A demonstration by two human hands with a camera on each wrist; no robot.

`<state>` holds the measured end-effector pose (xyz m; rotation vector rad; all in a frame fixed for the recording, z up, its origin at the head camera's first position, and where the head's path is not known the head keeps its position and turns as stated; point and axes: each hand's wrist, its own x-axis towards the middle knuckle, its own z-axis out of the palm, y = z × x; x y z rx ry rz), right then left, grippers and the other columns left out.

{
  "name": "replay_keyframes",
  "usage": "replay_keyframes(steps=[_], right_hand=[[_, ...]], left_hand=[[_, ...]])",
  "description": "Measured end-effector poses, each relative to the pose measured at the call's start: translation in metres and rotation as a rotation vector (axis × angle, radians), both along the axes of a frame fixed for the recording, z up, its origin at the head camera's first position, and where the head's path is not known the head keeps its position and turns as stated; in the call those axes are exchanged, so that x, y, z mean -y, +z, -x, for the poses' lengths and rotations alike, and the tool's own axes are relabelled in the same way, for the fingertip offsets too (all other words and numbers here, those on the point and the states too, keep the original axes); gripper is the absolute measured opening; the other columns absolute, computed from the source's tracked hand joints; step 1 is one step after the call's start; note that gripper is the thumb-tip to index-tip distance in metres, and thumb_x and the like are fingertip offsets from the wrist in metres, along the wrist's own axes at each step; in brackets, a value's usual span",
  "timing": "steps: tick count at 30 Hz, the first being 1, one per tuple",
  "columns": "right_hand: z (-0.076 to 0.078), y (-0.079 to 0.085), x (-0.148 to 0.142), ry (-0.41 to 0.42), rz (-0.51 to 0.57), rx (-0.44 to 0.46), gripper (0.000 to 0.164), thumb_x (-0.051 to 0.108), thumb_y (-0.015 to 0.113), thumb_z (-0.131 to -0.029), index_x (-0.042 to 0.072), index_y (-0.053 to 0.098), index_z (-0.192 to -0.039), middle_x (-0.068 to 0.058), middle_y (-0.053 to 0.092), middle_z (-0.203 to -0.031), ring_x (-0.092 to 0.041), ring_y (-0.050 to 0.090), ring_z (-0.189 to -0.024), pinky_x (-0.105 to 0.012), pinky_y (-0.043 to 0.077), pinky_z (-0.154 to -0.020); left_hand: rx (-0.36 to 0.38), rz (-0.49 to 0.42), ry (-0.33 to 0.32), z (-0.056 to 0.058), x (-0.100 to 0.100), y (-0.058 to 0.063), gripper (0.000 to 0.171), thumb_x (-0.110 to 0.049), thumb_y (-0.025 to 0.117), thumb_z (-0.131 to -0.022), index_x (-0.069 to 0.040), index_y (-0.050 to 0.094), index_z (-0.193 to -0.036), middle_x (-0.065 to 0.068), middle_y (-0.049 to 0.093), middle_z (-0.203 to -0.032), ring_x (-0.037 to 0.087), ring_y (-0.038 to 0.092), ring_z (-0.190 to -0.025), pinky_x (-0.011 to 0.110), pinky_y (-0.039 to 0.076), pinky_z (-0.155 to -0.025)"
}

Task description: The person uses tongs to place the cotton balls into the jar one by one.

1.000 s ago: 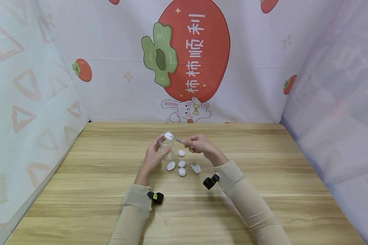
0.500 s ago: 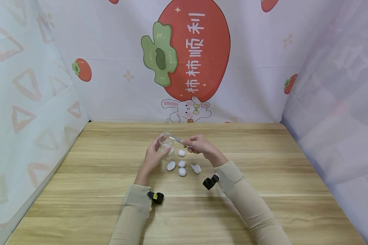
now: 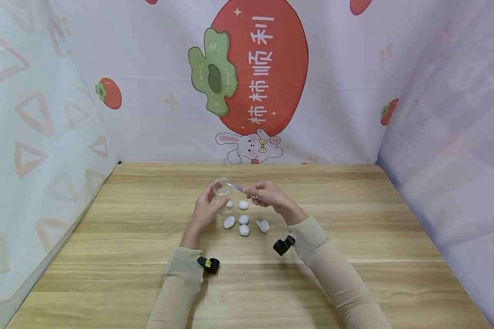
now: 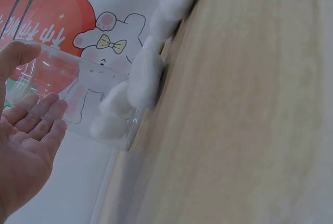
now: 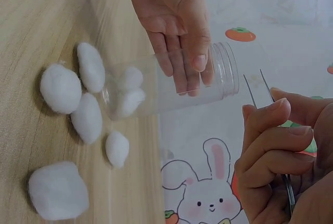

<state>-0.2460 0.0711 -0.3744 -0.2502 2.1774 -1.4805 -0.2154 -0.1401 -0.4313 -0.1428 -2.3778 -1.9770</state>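
My left hand point(image 3: 206, 209) holds a clear jar point(image 5: 171, 78) near its mouth, thumb on one side and fingers round the other. The jar stands upright on the table with its top uncovered. Two cotton balls point(image 5: 131, 91) lie at its bottom. In my right hand point(image 3: 269, 193) I grip metal tweezers point(image 3: 235, 186), their tips apart with nothing between them, just above and beside the jar's mouth. Several loose cotton balls point(image 3: 244, 230) lie on the table in front of the jar, one of them with a small tail point(image 3: 263, 226).
The wooden table point(image 3: 354, 283) reaches back to a white printed curtain point(image 3: 156, 119). Similar cloth hangs along the left and right sides. Small black cameras point(image 3: 283, 246) sit on both wrists.
One second ago the tweezers held a cotton ball over the jar's mouth. It has dropped inside to the bottom, and the tweezers have come apart. Both hands have stayed nearly still.
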Motion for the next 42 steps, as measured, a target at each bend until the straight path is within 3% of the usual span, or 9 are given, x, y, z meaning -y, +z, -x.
replay_keyframes(steps=[4, 7, 14, 23, 33, 40, 42], right_hand=[[0.0, -0.001, -0.001, 0.004, -0.006, 0.001, 0.027, 0.028, 0.058, -0.096, 0.008, 0.062, -0.079, 0.005, 0.048, -0.056, -0.007, 0.031, -0.045, -0.019, 0.022, -0.045], [0.0, -0.001, -0.002, 0.009, -0.007, 0.002, 0.027, 0.029, 0.058, -0.096, 0.008, 0.062, -0.079, 0.004, 0.047, -0.056, -0.007, 0.031, -0.046, -0.019, 0.022, -0.045], [-0.001, -0.002, -0.005, 0.008, -0.004, -0.014, 0.027, 0.029, 0.056, -0.097, 0.007, 0.062, -0.083, 0.005, 0.048, -0.057, -0.006, 0.033, -0.047, -0.017, 0.024, -0.044], [-0.001, -0.003, -0.012, -0.008, 0.014, -0.003, 0.026, 0.029, 0.055, -0.097, 0.007, 0.06, -0.084, 0.005, 0.049, -0.056, -0.006, 0.036, -0.047, -0.016, 0.026, -0.043], [0.0, -0.005, -0.016, 0.011, -0.015, 0.01, 0.028, 0.028, 0.054, -0.098, 0.003, 0.06, -0.087, 0.004, 0.053, -0.058, -0.006, 0.043, -0.047, -0.016, 0.03, -0.042], [0.001, -0.01, -0.02, 0.01, -0.029, 0.008, 0.029, 0.027, 0.052, -0.099, 0.0, 0.061, -0.091, 0.005, 0.054, -0.058, -0.004, 0.044, -0.045, -0.015, 0.03, -0.041], [0.002, -0.011, -0.022, -0.001, -0.031, 0.01, 0.03, 0.027, 0.052, -0.099, 0.0, 0.061, -0.092, 0.005, 0.054, -0.058, -0.004, 0.043, -0.045, -0.015, 0.03, -0.04]], left_hand=[[0.004, 0.02, -0.007, -0.008, -0.003, 0.015, 0.066, -0.007, 0.066, -0.089, 0.003, 0.034, -0.146, 0.024, 0.04, -0.15, 0.035, 0.031, -0.146, 0.044, 0.023, -0.127], [0.009, 0.014, -0.004, -0.009, -0.003, 0.015, 0.065, -0.007, 0.066, -0.09, 0.003, 0.034, -0.146, 0.024, 0.04, -0.15, 0.035, 0.031, -0.147, 0.043, 0.022, -0.127], [-0.035, -0.002, 0.019, 0.008, 0.003, -0.017, 0.066, -0.012, 0.071, -0.087, -0.006, 0.039, -0.145, 0.016, 0.046, -0.15, 0.03, 0.034, -0.146, 0.04, 0.024, -0.127], [-0.031, -0.006, 0.021, 0.01, 0.003, -0.019, 0.067, -0.011, 0.07, -0.087, -0.004, 0.037, -0.145, 0.016, 0.045, -0.15, 0.031, 0.033, -0.147, 0.04, 0.023, -0.128], [0.014, -0.025, 0.019, 0.009, 0.003, -0.013, 0.069, -0.01, 0.07, -0.087, -0.003, 0.035, -0.146, 0.016, 0.043, -0.152, 0.03, 0.031, -0.148, 0.038, 0.021, -0.128], [0.027, -0.012, 0.0, -0.005, -0.001, 0.009, 0.069, -0.008, 0.067, -0.088, 0.002, 0.033, -0.147, 0.021, 0.04, -0.152, 0.034, 0.03, -0.147, 0.04, 0.021, -0.128], [0.029, -0.009, -0.001, -0.006, -0.001, 0.011, 0.068, -0.008, 0.067, -0.088, 0.001, 0.033, -0.147, 0.021, 0.04, -0.152, 0.033, 0.03, -0.147, 0.04, 0.022, -0.128]])
